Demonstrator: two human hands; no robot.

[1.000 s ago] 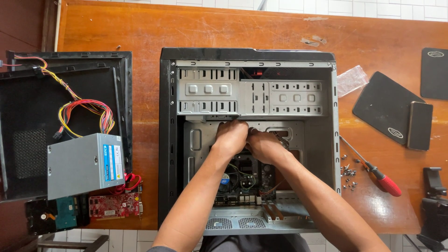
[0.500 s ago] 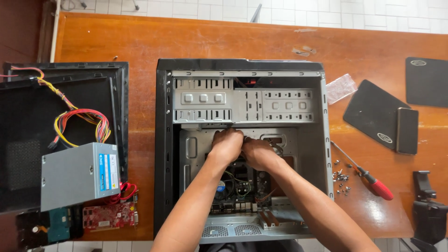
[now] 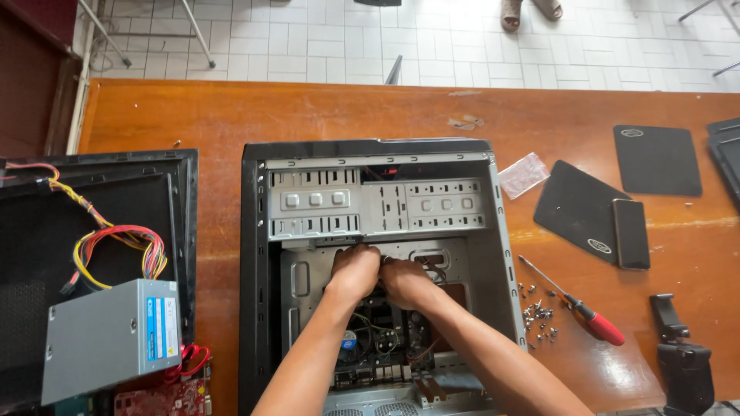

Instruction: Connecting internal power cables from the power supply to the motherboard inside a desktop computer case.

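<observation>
An open black computer case (image 3: 254, 254) lies flat on the orange wooden table (image 3: 324, 115). Both my hands reach inside it, just below the grey metal drive bays (image 3: 378, 204). My left hand (image 3: 354, 271) and my right hand (image 3: 405, 281) are pressed together with fingers curled, above the motherboard (image 3: 378, 339) and its round cooler fan. What the fingers grip is hidden under the hands and the bay's edge. Thin cables run near my right hand.
A grey power supply (image 3: 108, 339) with coloured wires lies on black side panels (image 3: 100, 231) at left, a red circuit board (image 3: 162, 397) beside it. Right of the case: a red-handled screwdriver (image 3: 590, 316), several loose screws (image 3: 539, 316), black pads (image 3: 655, 158), a phone (image 3: 630, 233), a small plastic bag (image 3: 523, 175).
The camera view has shifted, so the case sits lower in the picture and tiled floor shows beyond the table. My hands stay clasped at the same spot inside the case.
</observation>
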